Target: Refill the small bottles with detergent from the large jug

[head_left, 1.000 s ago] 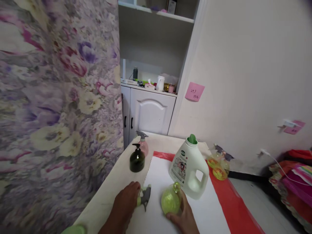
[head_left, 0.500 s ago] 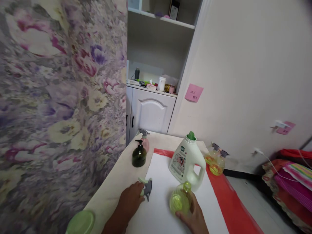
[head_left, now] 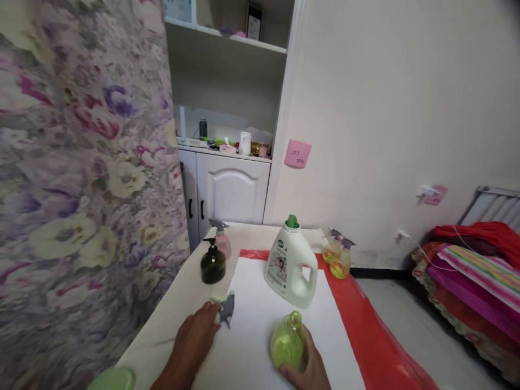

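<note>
At the left edge of the white sheet, my left hand is closed on a grey and pale green spray nozzle. My right hand wraps round the side of a clear yellow-green bottle, which has an open neck and no sprayer on it. Just behind that bottle stands a large pale green detergent jug with a handle and a green spout at its top. A dark green pump bottle is beyond my left hand, with a pink spray bottle behind it.
Two spray bottles with yellow liquid stand on the red cloth at the right. A green lid is at the near left. Floral curtain borders the left side; a wall rises behind the table.
The view has turned to the right, so the scene shifts left. Both hands keep their holds on the spray nozzle and the yellow-green bottle.
</note>
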The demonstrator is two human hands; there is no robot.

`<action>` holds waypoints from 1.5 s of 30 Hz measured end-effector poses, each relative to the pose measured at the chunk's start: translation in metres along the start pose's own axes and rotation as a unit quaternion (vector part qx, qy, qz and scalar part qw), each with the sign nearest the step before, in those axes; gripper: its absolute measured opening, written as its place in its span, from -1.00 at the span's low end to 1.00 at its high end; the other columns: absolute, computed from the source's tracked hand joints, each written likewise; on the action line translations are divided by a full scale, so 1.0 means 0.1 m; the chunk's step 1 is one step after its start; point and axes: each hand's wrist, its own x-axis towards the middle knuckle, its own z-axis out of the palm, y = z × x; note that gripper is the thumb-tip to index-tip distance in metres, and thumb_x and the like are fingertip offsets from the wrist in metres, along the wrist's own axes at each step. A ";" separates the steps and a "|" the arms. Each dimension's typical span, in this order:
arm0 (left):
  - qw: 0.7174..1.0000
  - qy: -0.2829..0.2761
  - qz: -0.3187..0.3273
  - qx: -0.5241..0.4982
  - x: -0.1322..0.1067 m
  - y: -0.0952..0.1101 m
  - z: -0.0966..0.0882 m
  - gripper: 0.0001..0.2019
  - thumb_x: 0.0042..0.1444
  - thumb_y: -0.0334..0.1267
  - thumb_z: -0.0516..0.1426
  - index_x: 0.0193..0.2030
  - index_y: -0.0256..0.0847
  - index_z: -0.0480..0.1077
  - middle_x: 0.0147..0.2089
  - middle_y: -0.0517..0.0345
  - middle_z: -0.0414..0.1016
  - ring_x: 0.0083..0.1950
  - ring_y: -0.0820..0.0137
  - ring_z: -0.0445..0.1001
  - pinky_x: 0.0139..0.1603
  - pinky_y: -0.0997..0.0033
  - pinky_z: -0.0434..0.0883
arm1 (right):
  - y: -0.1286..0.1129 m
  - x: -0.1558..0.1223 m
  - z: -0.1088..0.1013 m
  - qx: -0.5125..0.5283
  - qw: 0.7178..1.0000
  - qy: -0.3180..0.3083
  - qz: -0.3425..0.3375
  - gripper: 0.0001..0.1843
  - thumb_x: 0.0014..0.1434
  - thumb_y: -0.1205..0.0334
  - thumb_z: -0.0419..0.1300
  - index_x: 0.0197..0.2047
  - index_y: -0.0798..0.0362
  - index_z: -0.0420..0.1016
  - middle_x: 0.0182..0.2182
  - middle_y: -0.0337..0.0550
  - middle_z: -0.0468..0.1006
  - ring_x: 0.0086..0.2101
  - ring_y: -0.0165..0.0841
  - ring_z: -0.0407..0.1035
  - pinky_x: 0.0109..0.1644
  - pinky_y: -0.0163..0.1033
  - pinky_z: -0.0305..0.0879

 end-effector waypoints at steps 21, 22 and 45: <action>0.678 0.231 0.020 -0.698 -0.55 1.75 -0.89 -0.61 0.01 -0.12 0.29 0.01 -0.07 0.43 -0.06 0.21 0.53 -0.18 0.47 0.44 -0.19 0.59 0.39 | -0.38 0.02 -0.08 0.017 1.000 -0.024 0.004 -0.11 -0.27 0.42 0.31 0.22 0.05 0.26 0.18 -0.02 0.43 0.19 -0.06 0.28 0.32 0.01 0.13; 0.670 0.230 0.027 -0.705 -0.57 1.83 -0.89 -0.62 0.02 -0.13 0.29 0.00 -0.06 0.43 -0.05 0.22 0.53 -0.17 0.47 0.44 -0.19 0.58 0.39 | -0.38 0.02 -0.08 0.022 0.999 -0.023 -0.001 -0.11 -0.27 0.41 0.31 0.21 0.04 0.27 0.18 -0.02 0.44 0.19 -0.06 0.28 0.32 0.02 0.14; 0.817 0.101 0.040 -0.566 -0.39 1.89 0.05 -0.65 0.02 -0.15 0.26 -0.03 -0.14 0.44 0.03 0.02 0.59 0.02 0.19 0.53 0.06 0.27 0.43 | -0.39 0.05 -0.12 0.057 0.998 -0.032 -0.001 -0.10 -0.29 0.44 0.31 0.20 0.00 0.26 0.13 -0.09 0.47 0.15 -0.07 0.32 0.26 -0.04 0.22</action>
